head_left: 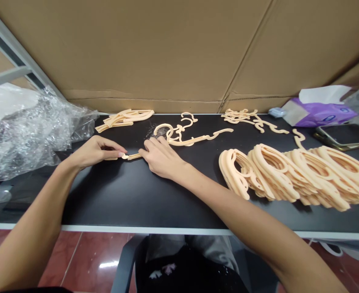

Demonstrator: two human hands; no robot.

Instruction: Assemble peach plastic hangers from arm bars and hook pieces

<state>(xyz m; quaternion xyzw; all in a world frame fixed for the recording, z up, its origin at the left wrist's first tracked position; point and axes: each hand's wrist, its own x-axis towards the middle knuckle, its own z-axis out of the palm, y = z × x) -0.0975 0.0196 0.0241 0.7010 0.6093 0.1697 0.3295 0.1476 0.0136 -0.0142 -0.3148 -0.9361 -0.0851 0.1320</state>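
Observation:
My left hand [97, 151] and my right hand [161, 156] rest on the black table [130, 195], both pinching one flat peach plastic hanger piece [132, 156] that lies between them. The left fingers grip its left end, the right fingers its right end. Just beyond my right hand lie loose peach hanger parts [185, 134] with hooks and a ring. A small stack of the same pieces [124, 118] sits behind my left hand.
A long leaning row of peach hangers [295, 175] fills the right side. More loose pieces [249, 119] lie at the back. Crumpled clear plastic [29, 130] is at left; a purple tissue pack [316, 112] and a phone [342, 137] at right. Cardboard [179, 53] walls the back.

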